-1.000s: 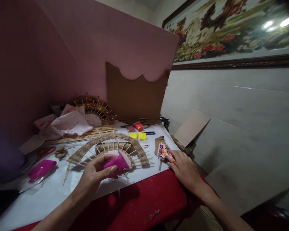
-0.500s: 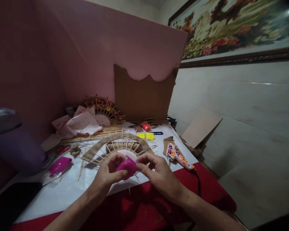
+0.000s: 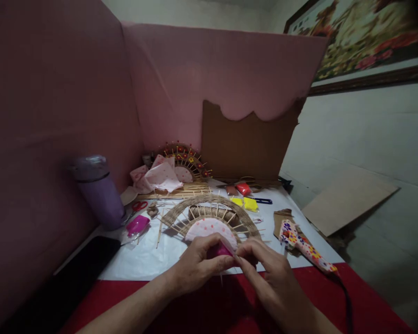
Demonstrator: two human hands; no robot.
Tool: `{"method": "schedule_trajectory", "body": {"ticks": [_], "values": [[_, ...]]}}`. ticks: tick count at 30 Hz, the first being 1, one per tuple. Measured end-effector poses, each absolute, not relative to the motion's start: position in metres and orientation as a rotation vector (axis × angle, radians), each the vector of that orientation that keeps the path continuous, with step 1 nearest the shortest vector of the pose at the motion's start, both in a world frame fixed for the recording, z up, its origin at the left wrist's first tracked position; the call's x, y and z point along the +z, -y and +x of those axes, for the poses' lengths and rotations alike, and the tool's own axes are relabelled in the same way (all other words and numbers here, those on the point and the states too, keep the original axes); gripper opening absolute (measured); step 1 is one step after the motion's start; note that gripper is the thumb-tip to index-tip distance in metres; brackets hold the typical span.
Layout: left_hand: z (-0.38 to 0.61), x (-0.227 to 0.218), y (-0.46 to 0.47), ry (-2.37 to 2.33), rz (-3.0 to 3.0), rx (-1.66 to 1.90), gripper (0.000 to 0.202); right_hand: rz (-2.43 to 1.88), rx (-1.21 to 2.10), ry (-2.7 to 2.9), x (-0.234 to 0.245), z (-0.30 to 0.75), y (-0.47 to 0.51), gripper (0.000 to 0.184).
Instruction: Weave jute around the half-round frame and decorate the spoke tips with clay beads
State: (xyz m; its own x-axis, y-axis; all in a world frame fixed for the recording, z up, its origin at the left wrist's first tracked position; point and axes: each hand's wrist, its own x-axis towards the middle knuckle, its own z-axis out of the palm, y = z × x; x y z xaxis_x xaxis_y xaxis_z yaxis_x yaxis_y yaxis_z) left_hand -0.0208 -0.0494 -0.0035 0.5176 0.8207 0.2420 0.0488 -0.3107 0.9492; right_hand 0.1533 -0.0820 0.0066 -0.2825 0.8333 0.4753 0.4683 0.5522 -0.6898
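My left hand (image 3: 197,268) and my right hand (image 3: 270,273) meet at the table's front edge, both closed on a magenta lump of clay in clear wrap (image 3: 218,250). The fingertips of both hands pinch it from either side. Just behind them lies a half-round woven piece of twine and wooden sticks (image 3: 212,214) with a pink dotted half-disc (image 3: 209,228) at its centre. A flower-patterned glue gun (image 3: 304,246) lies on the white sheet to the right of my right hand.
A purple bottle (image 3: 98,191) stands at the left, with a dark phone (image 3: 78,269) in front of it. Another magenta clay packet (image 3: 138,225), red scissors (image 3: 138,206), yellow clay (image 3: 246,203), red clay (image 3: 244,188) and a finished decorated fan (image 3: 184,160) lie behind. Cardboard (image 3: 247,139) leans on the pink backdrop.
My right hand left the glue gun and came over to the magenta clay, joining my left hand. The view has swung left and downward, bringing the purple bottle into sight.
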Motion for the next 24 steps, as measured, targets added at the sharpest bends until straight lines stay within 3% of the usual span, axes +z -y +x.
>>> {"method": "schedule_trajectory", "body": {"ticks": [10,14,18,24], "values": [[-0.021,-0.013,0.036,-0.754,1.649,0.922,0.02,-1.226,0.668,1.843,0.011,0.159,0.074,0.018],[-0.02,-0.015,0.032,-0.744,1.54,0.99,0.031,-1.367,0.514,1.71,0.03,0.188,0.049,0.018],[-0.023,-0.016,0.03,-0.822,1.588,1.055,0.029,-1.662,0.227,1.462,0.042,0.233,-0.007,0.014],[-0.029,-0.024,0.024,-0.938,1.798,1.159,0.026,-1.915,0.224,1.282,0.028,0.278,-0.093,0.016]]}}
